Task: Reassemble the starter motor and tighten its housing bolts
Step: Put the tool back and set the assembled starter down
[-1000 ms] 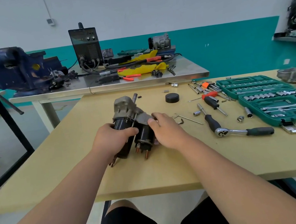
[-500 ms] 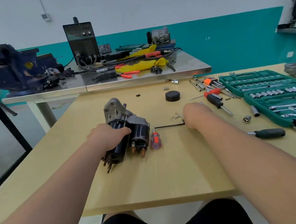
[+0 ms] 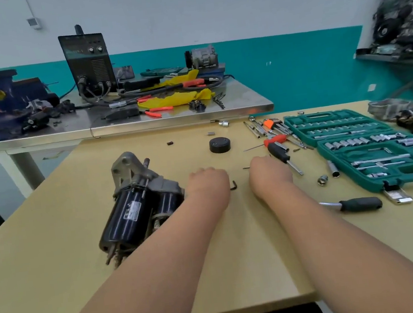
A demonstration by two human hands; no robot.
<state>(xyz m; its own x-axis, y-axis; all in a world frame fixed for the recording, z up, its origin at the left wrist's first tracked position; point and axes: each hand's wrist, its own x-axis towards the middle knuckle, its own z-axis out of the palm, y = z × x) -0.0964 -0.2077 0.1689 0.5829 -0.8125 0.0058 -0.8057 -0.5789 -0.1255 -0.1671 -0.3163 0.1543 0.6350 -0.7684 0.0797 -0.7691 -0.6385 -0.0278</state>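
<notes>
On the pale wooden desk [image 3: 55, 255], left of centre: one starter motor [image 3: 138, 204], black cylindrical body with a grey cast-metal nose housing, lying on its side with the nose away from the person and no hand on it. Its main sections look joined, and thin metal ends protrude from the near end. One black round cap [image 3: 219, 145] lies apart beyond the hands and is probably a part yet to be fitted. Left hand [image 3: 208, 182] and right hand [image 3: 268, 173]: both knuckles-up, low over the desk just right of the motor. The fingers are hidden, so whether either grip is apart or clamped cannot be told. One small black hex key [image 3: 234, 185] lies between them. One black-handled steel ratchet [image 3: 358, 204] and one open green socket case [image 3: 373, 155] sit to the right, unheld. Judged status: assembly largely done, bolt tightening outstanding.
</notes>
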